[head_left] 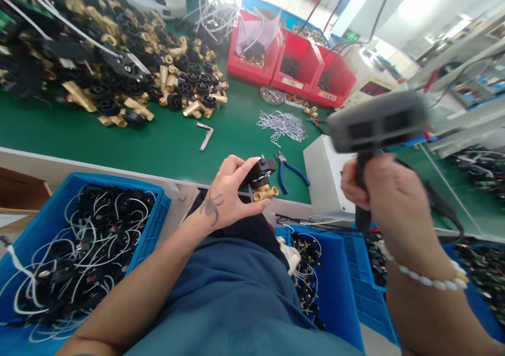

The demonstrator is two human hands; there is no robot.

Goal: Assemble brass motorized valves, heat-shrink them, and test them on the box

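Note:
My left hand (232,190) is closed around a brass valve with a black housing (260,174), just in front of the bench edge. Its brass fitting points toward the lower right, between thumb and fingers. Raised at the right, my right hand (394,193) grips the handle of a grey pistol-grip power tool (376,122); motion blurs the tool, so its exact kind is unclear. Blue-handled cutting pliers (290,171) lie on the green bench (165,148) right of the valve. A pile of small silvery clips (282,125) lies behind them, and a small L-shaped metal piece (205,136) farther left.
Brass-and-black valves (189,85) are heaped at the back left. Red bins (294,64) with small parts stand at the back. A white box (325,180) sits below the power tool. Blue crates (163,203) of wired black parts stand in front of the bench.

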